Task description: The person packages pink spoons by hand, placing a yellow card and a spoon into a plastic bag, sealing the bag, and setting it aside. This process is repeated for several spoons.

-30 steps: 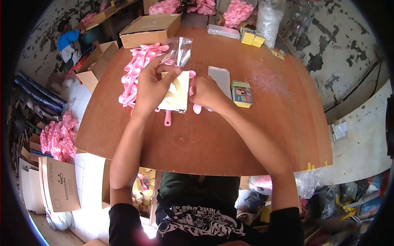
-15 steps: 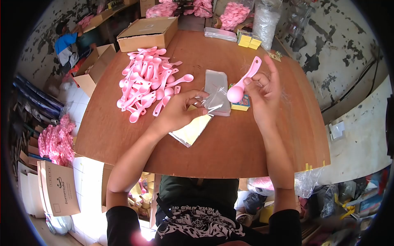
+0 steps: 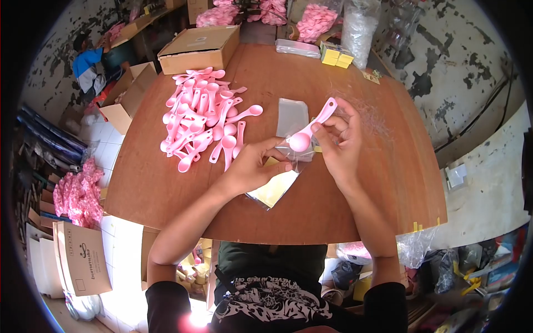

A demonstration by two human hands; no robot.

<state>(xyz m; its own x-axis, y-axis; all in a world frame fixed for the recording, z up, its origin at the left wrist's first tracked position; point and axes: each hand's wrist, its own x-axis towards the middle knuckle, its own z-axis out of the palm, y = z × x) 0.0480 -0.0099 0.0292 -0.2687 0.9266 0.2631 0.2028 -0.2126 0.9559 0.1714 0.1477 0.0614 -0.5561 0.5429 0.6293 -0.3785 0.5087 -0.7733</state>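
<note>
A clear plastic bag with a yellow card (image 3: 275, 190) inside is pinched in my left hand (image 3: 250, 166), its mouth toward the table's middle. My right hand (image 3: 340, 145) grips a pink spoon (image 3: 323, 114) by the handle, the round bowl pointing down and left at the bag's opening. Whether the bowl touches the bag I cannot tell. Behind my hands lies a stack of clear bags (image 3: 292, 115), partly covered by the spoon. A heap of pink spoons (image 3: 205, 108) lies to the left of my hands.
On the brown table (image 3: 400, 194) a cardboard box (image 3: 200, 45) stands at the back left. Yellow small boxes (image 3: 336, 54) and a flat pack of bags (image 3: 298, 49) lie at the back. A person (image 3: 89, 66) is at the far left beside an open carton (image 3: 129, 94).
My right hand has brought the spoon down and left to the bag's mouth. My left hand and the bag have shifted slightly right and toward me.
</note>
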